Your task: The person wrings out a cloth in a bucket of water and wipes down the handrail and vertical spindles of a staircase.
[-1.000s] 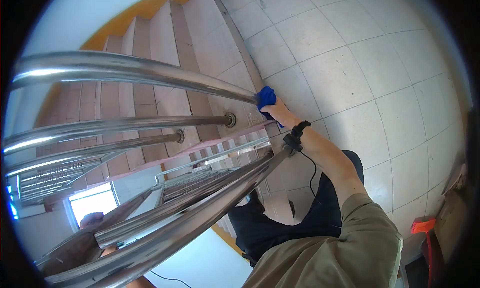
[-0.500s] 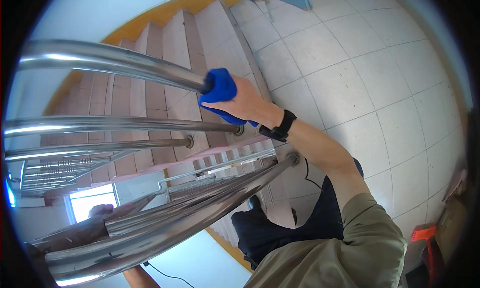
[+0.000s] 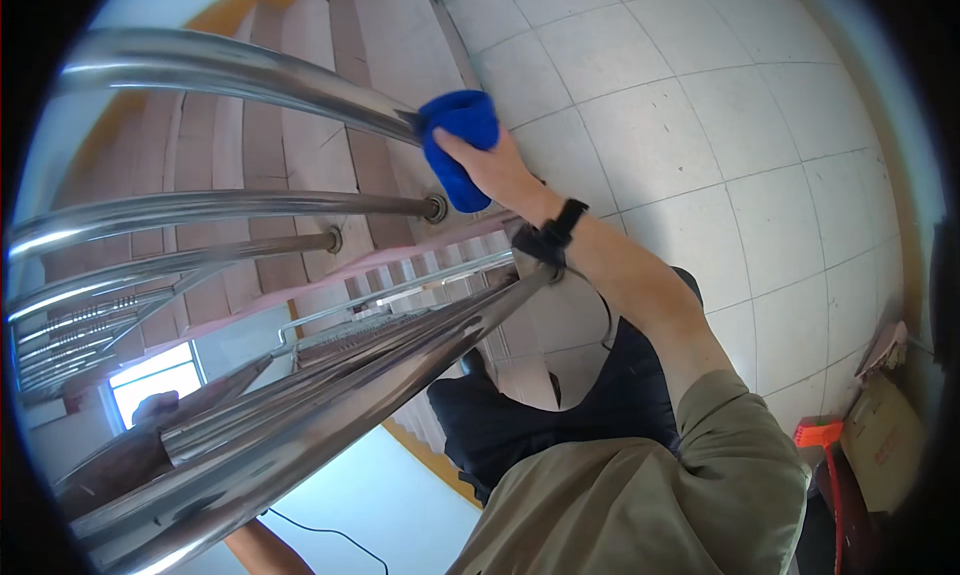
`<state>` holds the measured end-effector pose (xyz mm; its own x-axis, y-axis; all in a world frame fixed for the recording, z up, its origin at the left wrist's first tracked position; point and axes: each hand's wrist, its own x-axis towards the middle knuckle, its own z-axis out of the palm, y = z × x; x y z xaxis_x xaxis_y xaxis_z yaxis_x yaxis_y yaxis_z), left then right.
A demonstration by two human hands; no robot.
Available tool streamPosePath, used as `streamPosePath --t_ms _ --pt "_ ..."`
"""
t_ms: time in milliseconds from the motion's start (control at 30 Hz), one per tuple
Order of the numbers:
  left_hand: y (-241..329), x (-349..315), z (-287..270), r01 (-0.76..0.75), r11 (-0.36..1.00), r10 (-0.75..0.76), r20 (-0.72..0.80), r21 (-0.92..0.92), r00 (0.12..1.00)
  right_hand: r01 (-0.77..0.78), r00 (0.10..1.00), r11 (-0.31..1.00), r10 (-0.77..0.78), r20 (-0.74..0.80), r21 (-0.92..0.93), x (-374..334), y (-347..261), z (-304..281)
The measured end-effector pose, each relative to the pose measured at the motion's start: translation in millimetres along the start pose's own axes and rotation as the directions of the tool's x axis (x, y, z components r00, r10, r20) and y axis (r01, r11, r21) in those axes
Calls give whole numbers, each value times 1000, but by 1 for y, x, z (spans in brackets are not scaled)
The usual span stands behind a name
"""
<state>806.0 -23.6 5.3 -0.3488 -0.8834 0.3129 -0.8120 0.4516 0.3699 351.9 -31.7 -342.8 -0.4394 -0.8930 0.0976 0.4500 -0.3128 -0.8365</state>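
My right hand point(image 3: 490, 165) is closed on a bright blue cloth point(image 3: 460, 115), its thumb lying across the cloth. This cloth presses against the lower end of a thick shiny steel post point(image 3: 270, 80) and hides that end. A black band sits on my right wrist. At lower left, my left forearm passes behind a broad steel railing point(image 3: 330, 425). What appears to be my left hand point(image 3: 155, 408) shows dark and fist-like past the railing's far side, against the window. Its fingers seem curled on the railing, though most of the hand is hidden.
Two thinner steel posts point(image 3: 240, 205) end in round floor collars beside the pinkish stairs point(image 3: 310, 65). Pale floor tiles point(image 3: 690, 125) extend to the right. At lower right stand a cardboard box point(image 3: 882, 445) and an orange-red object point(image 3: 818, 433). A thin black cable point(image 3: 335, 531) hangs at lower left.
The whole view has shifted a little. My right hand has turned at the post's end, and more of the blue cloth now shows, hanging below the post. The left arm stays behind the railing.
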Motion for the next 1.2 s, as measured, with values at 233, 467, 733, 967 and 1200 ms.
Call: streamPosePath --t_ms 233,467,733,967,1200 --pt "43 1 25 26 989 -19 51 -142 999 -384 894 813 446 -44 438 -94 81 -96" --pt "29 -6 23 -111 986 110 -14 -121 994 -538 815 761 580 -8 362 -157 90 -94" --pt "-9 -1 -5 408 -578 -32 520 -706 854 -649 749 714 660 56 262 -183 122 -80" --pt "-37 6 -20 -13 966 74 231 -258 970 -779 573 616 626 -528 -114 -181 240 -114" --pt "88 -9 32 -118 922 176 129 -368 976 -903 420 422 906 -40 76 -162 193 -105"
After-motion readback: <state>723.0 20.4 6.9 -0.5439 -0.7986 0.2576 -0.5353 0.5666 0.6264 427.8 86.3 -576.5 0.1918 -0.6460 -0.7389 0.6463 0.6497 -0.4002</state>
